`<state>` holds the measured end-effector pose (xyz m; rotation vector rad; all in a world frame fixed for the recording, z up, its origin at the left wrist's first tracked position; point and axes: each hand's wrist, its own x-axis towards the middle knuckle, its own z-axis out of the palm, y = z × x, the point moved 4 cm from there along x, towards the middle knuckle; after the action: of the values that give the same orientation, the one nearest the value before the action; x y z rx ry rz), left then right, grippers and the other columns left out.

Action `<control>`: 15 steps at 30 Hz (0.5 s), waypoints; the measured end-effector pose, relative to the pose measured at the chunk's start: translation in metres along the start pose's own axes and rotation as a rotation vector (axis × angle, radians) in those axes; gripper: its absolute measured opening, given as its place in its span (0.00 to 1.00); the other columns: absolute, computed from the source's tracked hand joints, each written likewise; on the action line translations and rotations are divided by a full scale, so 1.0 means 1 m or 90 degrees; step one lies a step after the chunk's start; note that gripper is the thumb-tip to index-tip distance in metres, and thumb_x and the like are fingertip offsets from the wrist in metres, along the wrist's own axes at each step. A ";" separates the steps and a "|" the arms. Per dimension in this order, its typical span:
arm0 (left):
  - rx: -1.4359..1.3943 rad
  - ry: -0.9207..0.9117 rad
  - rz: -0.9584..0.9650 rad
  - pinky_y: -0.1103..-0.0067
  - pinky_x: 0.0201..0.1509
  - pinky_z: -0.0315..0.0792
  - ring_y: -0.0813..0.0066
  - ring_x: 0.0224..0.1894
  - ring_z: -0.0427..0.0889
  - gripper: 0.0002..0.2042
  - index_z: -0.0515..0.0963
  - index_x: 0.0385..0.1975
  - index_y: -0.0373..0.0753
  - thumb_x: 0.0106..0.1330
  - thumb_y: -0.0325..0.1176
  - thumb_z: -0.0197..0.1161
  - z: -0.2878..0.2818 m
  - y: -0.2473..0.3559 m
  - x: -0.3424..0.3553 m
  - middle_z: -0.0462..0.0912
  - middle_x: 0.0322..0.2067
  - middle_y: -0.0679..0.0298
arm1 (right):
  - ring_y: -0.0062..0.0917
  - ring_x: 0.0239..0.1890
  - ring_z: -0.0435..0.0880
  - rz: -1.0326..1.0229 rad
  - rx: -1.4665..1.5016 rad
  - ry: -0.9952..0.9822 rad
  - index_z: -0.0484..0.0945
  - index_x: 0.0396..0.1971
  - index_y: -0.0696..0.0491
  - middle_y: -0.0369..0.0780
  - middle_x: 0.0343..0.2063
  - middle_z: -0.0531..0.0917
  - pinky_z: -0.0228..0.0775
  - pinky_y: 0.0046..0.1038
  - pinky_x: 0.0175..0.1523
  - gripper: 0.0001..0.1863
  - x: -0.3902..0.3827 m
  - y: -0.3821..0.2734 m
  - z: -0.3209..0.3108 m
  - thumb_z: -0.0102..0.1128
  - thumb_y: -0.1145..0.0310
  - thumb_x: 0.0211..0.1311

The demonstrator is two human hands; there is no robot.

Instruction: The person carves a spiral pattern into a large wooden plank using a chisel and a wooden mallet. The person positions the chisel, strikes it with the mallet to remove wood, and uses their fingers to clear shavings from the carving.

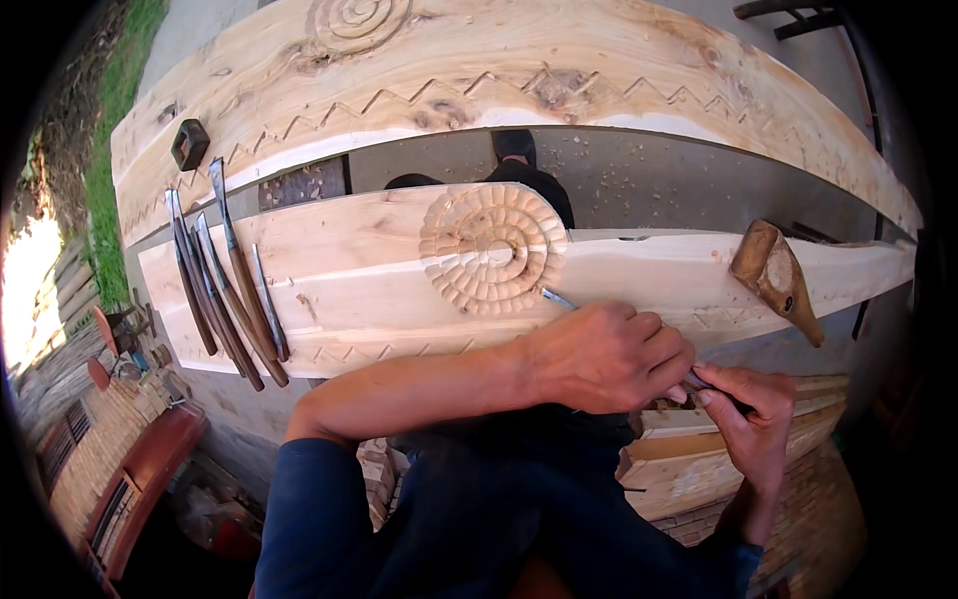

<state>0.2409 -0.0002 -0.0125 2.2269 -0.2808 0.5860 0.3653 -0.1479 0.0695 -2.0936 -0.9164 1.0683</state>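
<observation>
Both hands are on one carving gouge, whose bright blade (pixel 559 299) rests at the lower right edge of a carved spiral (pixel 494 250) in the near wooden board (pixel 359 240). My left hand (pixel 614 356) lies across the board, its fingers wrapped round the front part of the tool. Just to its right, my right hand (pixel 748 404) grips the dark handle end, thumb along it. Most of the gouge's shaft is hidden under the left hand. A faint zigzag line runs along the board's near edge, partly covered by my left forearm.
Several gouges (pixel 225 280) with wooden handles lie at the board's left end. A wooden mallet (pixel 773 280) sits at its right. Beyond is a second carved board (pixel 479 60), with a dark hexagonal block (pixel 190 145) at its left. Wood chips dot the floor (pixel 639 180).
</observation>
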 end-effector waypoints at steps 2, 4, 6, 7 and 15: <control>-0.003 -0.006 -0.004 0.77 0.26 0.71 0.75 0.26 0.76 0.19 0.82 0.42 0.35 0.67 0.47 0.71 -0.001 0.000 -0.002 0.72 0.28 0.68 | 0.30 0.36 0.93 0.040 0.014 0.016 0.89 0.47 0.63 0.50 0.37 0.93 0.82 0.25 0.43 0.17 -0.004 0.000 0.006 0.72 0.86 0.56; -0.036 -0.012 -0.010 0.76 0.26 0.72 0.75 0.26 0.76 0.18 0.81 0.41 0.36 0.68 0.48 0.70 -0.003 -0.002 -0.003 0.72 0.28 0.68 | 0.29 0.35 0.93 0.064 0.034 0.035 0.89 0.47 0.63 0.49 0.37 0.93 0.81 0.25 0.42 0.17 -0.012 0.002 0.012 0.72 0.86 0.57; -0.059 -0.021 -0.016 0.75 0.26 0.73 0.74 0.26 0.76 0.18 0.81 0.40 0.37 0.68 0.48 0.70 -0.003 -0.004 -0.003 0.72 0.27 0.68 | 0.28 0.34 0.92 0.084 0.053 0.051 0.89 0.48 0.64 0.49 0.37 0.93 0.80 0.24 0.40 0.17 -0.018 0.005 0.019 0.72 0.85 0.57; -0.083 -0.031 -0.020 0.75 0.26 0.73 0.74 0.25 0.76 0.18 0.81 0.39 0.37 0.68 0.49 0.69 -0.003 -0.004 -0.003 0.72 0.27 0.68 | 0.27 0.33 0.91 0.090 0.050 0.063 0.89 0.48 0.64 0.48 0.35 0.92 0.78 0.24 0.39 0.17 -0.020 0.006 0.022 0.72 0.85 0.57; 0.010 0.087 0.048 0.77 0.25 0.67 0.74 0.24 0.74 0.18 0.79 0.31 0.42 0.66 0.51 0.71 -0.011 0.002 -0.005 0.70 0.25 0.69 | 0.26 0.27 0.86 -0.041 -0.016 0.062 0.89 0.49 0.64 0.48 0.30 0.90 0.74 0.24 0.34 0.18 -0.018 -0.011 0.019 0.72 0.85 0.57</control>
<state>0.2321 0.0069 -0.0080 2.1873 -0.2920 0.7803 0.3381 -0.1516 0.0767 -2.1029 -0.9470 0.9174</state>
